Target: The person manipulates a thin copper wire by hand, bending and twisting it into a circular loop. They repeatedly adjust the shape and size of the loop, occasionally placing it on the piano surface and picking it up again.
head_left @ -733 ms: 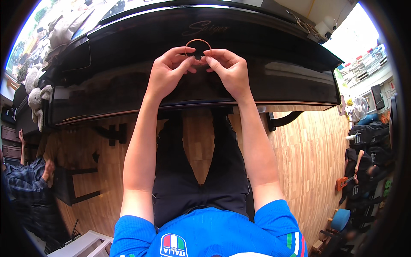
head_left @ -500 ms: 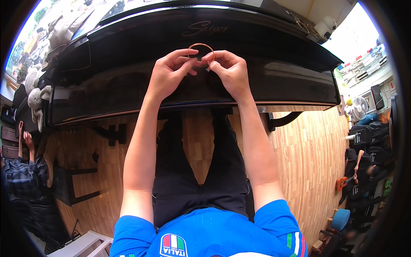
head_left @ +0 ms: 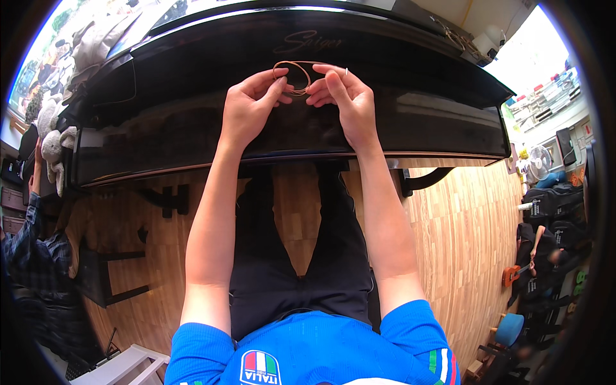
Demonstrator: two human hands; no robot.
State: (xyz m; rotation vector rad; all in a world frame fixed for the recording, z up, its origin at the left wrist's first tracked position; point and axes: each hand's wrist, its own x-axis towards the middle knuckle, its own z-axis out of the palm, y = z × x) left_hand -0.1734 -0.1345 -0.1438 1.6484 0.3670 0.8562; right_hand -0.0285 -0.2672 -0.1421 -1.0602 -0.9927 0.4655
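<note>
My left hand [head_left: 250, 109] pinches a thin copper-coloured wire coil [head_left: 307, 79] between thumb and fingers, its loop standing up over the fingertips. My right hand [head_left: 353, 109] is just right of it, index finger and thumb on a strand drawn out from the coil's top, its other fingers curled near the loop; a small pale tip shows by the index finger. Both hands are held over the glossy black front of a piano [head_left: 423, 122].
Grey plush toys [head_left: 51, 147] hang at the piano's left end. A co-worker's plaid sleeve [head_left: 29, 224] reaches up at the far left. At the right are a person [head_left: 532, 256] with an orange stringed instrument [head_left: 512, 274], a fan [head_left: 540, 160], black bags and a blue stool [head_left: 510, 328].
A strand now runs rightward out of the coil, and my right hand has shifted slightly right with its thumb raised. The co-worker's arm at left has risen.
</note>
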